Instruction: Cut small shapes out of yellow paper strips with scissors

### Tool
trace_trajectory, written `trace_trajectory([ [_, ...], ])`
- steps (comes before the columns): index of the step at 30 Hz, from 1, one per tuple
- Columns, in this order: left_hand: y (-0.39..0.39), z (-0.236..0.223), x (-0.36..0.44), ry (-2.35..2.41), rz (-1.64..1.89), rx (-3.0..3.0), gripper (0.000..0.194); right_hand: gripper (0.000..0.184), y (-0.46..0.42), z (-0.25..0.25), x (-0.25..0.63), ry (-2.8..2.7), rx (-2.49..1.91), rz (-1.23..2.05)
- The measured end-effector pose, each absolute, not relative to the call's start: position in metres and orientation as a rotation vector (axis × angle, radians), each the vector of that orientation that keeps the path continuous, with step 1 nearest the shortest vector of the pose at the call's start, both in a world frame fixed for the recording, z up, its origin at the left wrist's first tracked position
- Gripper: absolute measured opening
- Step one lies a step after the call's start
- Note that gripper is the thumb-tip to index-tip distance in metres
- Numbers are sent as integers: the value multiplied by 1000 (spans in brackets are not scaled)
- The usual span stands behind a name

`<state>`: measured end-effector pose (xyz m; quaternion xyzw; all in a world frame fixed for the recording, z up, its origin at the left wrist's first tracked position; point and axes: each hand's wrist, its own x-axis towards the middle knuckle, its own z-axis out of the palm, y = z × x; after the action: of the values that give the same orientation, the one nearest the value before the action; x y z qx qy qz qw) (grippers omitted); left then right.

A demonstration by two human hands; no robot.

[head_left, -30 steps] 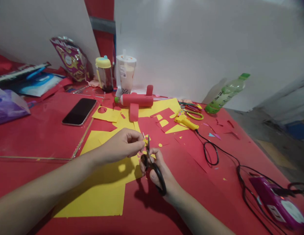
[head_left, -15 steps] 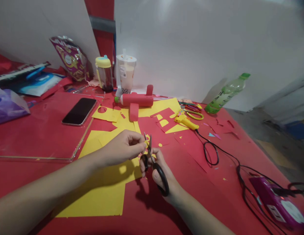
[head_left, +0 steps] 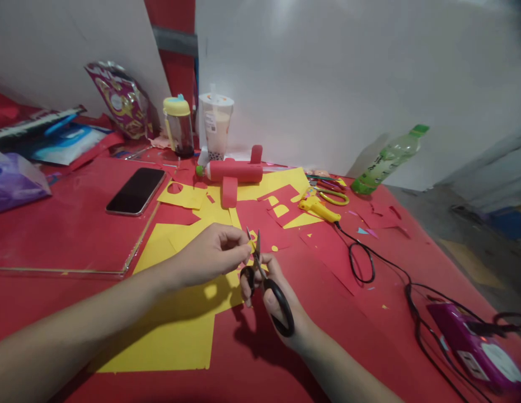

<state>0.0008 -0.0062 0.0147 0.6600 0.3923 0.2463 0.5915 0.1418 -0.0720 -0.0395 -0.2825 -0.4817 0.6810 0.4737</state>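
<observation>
My right hand (head_left: 272, 296) grips black-handled scissors (head_left: 266, 282) with the blades pointing up and slightly apart. My left hand (head_left: 210, 254) pinches a small yellow paper scrap (head_left: 252, 244) between thumb and fingers, right at the blades. Both hands hover over a large yellow paper sheet (head_left: 168, 330) with cut-outs, lying on the red table (head_left: 75, 229).
A phone (head_left: 136, 191) lies at the left, a red paper-covered bottle (head_left: 230, 170) and cups (head_left: 216, 126) at the back. A yellow glue gun (head_left: 319, 210) with a black cable (head_left: 369, 263) runs to a purple power strip (head_left: 474, 347). A green bottle (head_left: 386, 160) lies at right; more scissors (head_left: 331, 193) nearby.
The scissor handles have spread and my right hand has dropped slightly. My left hand has shifted a little right, keeping the scrap at the blades.
</observation>
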Motion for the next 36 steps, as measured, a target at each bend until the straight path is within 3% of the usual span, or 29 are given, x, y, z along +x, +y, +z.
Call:
trace_trajectory([
  [36, -10, 15, 3, 908, 621, 1481, 19, 41, -71, -37, 140, -1212, -706, 1609],
])
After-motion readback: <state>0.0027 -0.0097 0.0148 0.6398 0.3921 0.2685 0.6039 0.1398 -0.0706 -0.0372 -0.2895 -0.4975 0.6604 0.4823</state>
